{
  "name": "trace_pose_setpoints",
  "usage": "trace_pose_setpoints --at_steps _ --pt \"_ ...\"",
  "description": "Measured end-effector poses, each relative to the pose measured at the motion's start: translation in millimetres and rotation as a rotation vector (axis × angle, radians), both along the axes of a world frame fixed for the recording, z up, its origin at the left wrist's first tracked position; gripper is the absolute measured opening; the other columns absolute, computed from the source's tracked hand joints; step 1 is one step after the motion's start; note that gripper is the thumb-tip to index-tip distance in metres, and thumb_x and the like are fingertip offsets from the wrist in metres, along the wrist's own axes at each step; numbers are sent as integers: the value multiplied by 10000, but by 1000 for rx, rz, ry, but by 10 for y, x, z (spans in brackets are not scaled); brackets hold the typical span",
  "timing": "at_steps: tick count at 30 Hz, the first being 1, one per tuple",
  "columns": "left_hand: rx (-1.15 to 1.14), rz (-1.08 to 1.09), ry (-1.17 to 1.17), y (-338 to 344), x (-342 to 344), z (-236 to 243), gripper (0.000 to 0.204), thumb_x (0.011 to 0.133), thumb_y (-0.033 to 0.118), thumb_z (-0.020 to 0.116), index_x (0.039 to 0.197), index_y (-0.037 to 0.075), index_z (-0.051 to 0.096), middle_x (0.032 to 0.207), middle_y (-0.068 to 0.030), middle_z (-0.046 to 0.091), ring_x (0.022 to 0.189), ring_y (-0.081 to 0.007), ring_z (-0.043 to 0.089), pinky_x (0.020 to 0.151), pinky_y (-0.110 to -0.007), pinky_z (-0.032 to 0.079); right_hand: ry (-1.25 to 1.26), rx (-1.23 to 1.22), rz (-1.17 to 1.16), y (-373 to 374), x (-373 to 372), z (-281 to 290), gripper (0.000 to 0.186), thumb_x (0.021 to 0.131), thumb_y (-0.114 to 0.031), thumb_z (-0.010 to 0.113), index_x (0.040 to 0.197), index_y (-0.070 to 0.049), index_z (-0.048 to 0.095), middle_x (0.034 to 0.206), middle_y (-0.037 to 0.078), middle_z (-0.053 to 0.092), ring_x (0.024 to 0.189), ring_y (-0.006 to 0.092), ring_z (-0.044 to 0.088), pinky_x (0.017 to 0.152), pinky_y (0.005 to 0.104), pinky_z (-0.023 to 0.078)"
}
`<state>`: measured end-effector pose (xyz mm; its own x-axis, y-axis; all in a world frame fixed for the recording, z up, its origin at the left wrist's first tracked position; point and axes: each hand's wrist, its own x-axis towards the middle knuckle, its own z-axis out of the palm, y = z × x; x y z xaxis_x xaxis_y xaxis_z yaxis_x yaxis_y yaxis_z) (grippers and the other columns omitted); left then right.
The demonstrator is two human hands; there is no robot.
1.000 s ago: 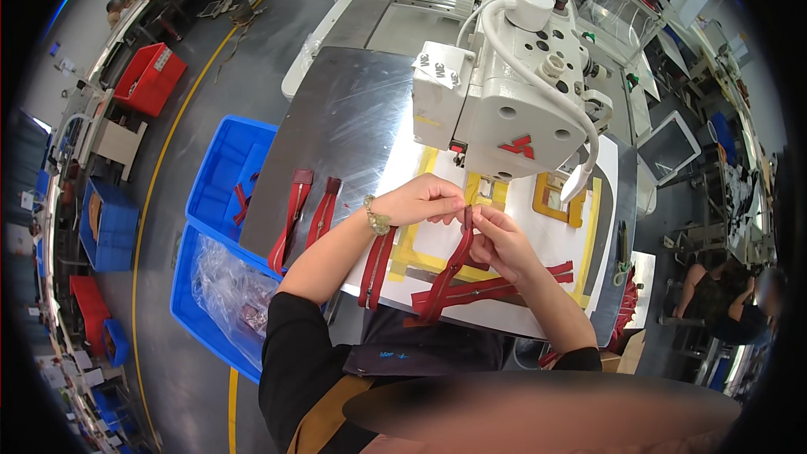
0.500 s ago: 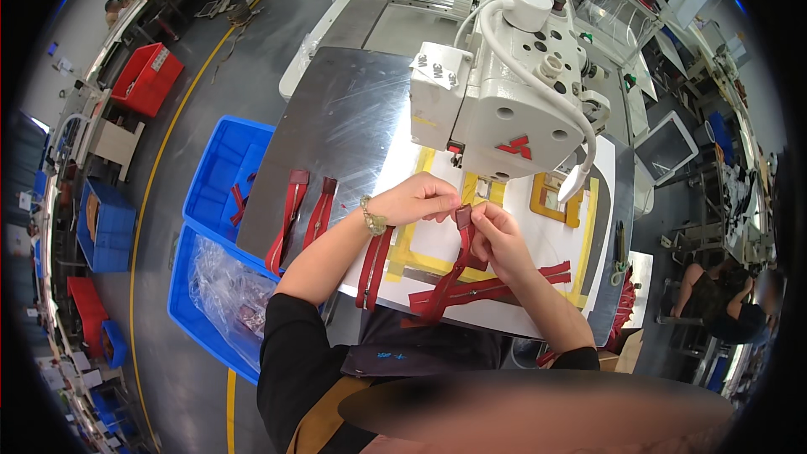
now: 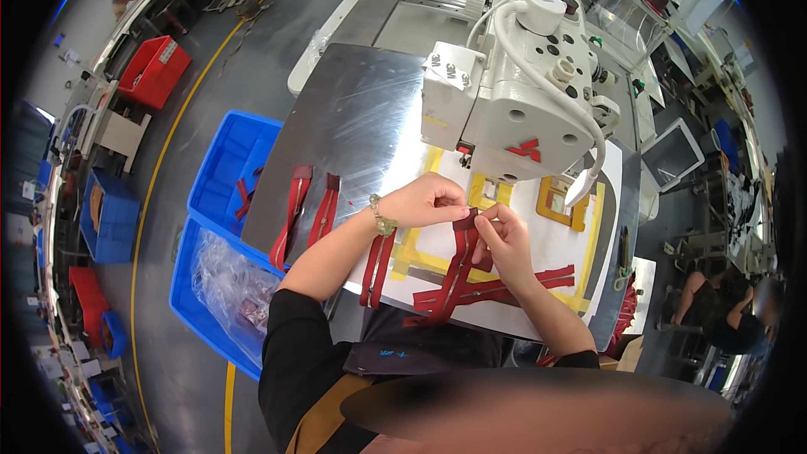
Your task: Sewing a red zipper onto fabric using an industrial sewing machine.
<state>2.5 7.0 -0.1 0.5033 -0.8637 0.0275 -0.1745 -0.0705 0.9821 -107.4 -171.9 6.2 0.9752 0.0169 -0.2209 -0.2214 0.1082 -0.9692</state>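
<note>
A red zipper (image 3: 460,267) hangs from my fingers, its upper end with a dark red tab pinched between both hands. My left hand (image 3: 427,201), a bracelet at its wrist, closes on the left side of that end. My right hand (image 3: 506,242) pinches the right side with thumb and forefinger. Below, the zipper's lower part crosses another red zipper (image 3: 538,279) lying on the white, yellow-taped sheet. One more red zipper (image 3: 378,269) lies under my left wrist, and two others (image 3: 292,214) rest farther left on the metal plate.
A white sewing machine head (image 3: 525,118) stands just beyond my hands, its needle area near my fingers. A yellow frame (image 3: 561,203) lies at the right on the sheet. Blue bins (image 3: 220,286) stand left of the metal table (image 3: 336,101), one with clear plastic bags. Small scissors (image 3: 623,276) lie at the right edge.
The zipper's end is turned flatter between my fingers, and its strip hangs straighter. Both hands stay close together; the whole view has shifted slightly.
</note>
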Motion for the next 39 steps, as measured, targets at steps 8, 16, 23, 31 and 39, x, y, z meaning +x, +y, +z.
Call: trace_pose_setpoints --at_steps 8,16,23,31,39 --pt "21 -4 -73 3 -2 9 280 888 159 601 678 15 486 597 2 394 561 -90 346 520 -268 299 68 103 60 -11 -27 75 144 933 -129 582 874 -21 509 634 19 576 468 83 562 416 191 365" --pt "47 13 -96 -9 11 -30 270 886 144 601 696 -5 480 598 -23 388 559 -103 343 522 -277 308 123 73 161 6 -48 -10 152 901 -86 615 812 -17 514 694 33 614 484 84 574 428 194 397" --pt "23 23 -106 -2 17 -30 298 887 147 602 675 0 451 588 -16 363 550 -102 322 515 -278 294 125 62 175 10 -30 5 169 901 -89 617 793 -19 509 689 33 609 483 82 573 426 191 397" --pt "10 20 -112 -8 -2 -33 304 884 139 599 663 11 433 595 -3 355 549 -95 312 513 -273 290 104 85 161 26 -49 -43 192 907 -113 621 768 -55 502 659 32 613 451 85 568 384 186 297" --pt "-24 1 -128 -19 13 -93 322 893 169 597 660 16 435 587 3 373 546 -89 318 506 -269 309 101 83 170 26 -54 -68 197 908 -113 620 766 -52 498 641 27 601 449 87 568 391 185 309"
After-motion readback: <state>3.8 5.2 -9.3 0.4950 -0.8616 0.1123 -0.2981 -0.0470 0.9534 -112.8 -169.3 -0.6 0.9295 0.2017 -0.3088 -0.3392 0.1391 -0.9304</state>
